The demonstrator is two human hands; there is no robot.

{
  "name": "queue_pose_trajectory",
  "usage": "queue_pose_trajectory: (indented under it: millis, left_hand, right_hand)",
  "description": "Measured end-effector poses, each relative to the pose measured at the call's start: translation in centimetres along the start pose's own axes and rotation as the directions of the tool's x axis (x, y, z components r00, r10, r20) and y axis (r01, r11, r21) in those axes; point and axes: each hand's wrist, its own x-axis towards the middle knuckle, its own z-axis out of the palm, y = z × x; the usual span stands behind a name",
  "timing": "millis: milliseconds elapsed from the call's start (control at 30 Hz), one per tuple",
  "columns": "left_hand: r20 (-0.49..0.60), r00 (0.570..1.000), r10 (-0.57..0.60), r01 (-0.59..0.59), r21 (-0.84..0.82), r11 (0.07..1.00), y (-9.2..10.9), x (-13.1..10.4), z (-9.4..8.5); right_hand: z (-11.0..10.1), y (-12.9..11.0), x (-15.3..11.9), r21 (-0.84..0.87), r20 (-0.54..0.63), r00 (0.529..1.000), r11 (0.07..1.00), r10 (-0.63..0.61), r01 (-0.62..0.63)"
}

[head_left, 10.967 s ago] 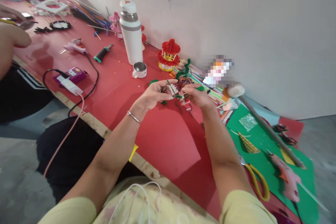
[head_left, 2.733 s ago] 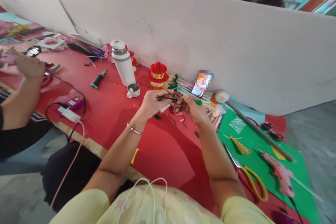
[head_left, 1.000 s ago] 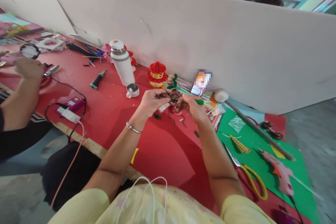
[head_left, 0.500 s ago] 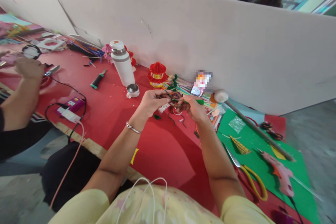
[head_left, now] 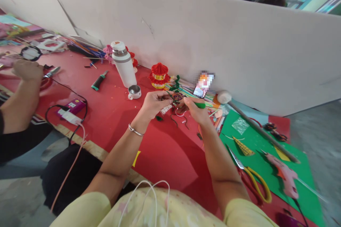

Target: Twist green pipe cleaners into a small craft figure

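My left hand pinches a small dark, multicoloured bundle of thin strands between thumb and fingers, just above the red table. Its exact kind is too small to make out. My right hand is closed round a thin tool with a green handle. The tool's slim shaft points left and meets the bundle; its tip is hidden. Below the hands lie a small packet of pale beads, a dark green scrap and short dark strands.
A white thermos and its cup lid stand left of the hands, near a red-and-yellow ornament. A phone leans behind. Rightward are yellow-handled scissors and a pink glue gun. A co-worker's hand is far left.
My right hand has turned slightly, and the green handle has shifted a little left and down. The left hand keeps its place with the bundle.
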Motion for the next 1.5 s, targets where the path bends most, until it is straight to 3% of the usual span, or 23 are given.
queue_pose_trajectory:
  millis: [133,400,767,967,1233,1500]
  left_hand:
    - [-0.005,1.0,0.017,-0.017,0.018,1.0,0.2,-0.1,0.1]
    - [0.062,0.997,-0.038,0.042,-0.068,0.997,0.7,-0.4,0.4]
    - [0.028,0.998,-0.06,0.064,-0.146,0.987,1.0,-0.5,0.8]
    - [0.035,0.997,-0.062,0.066,-0.154,0.986,1.1,-0.5,0.9]
    - [0.048,0.993,-0.104,0.11,-0.156,0.982,0.7,-0.4,0.4]
    - [0.033,0.997,-0.064,0.068,-0.114,0.991,0.3,-0.2,0.2]
  right_hand:
    - [0.0,0.0,-0.2,-0.018,-0.002,1.0,0.999,-0.027,0.027]
    - [-0.1,1.3,0.5,0.15,-0.056,0.998,0.989,-0.006,0.014]
    - [0.4,1.3,1.4,0.399,0.023,0.985,0.902,0.172,-0.167]
    - [0.4,1.1,1.5,0.391,0.043,0.978,0.897,0.205,-0.205]
    - [0.1,1.2,1.3,0.336,0.069,0.985,0.926,0.158,-0.172]
    - [-0.4,1.5,0.9,0.236,0.043,0.995,0.967,0.086,-0.094]
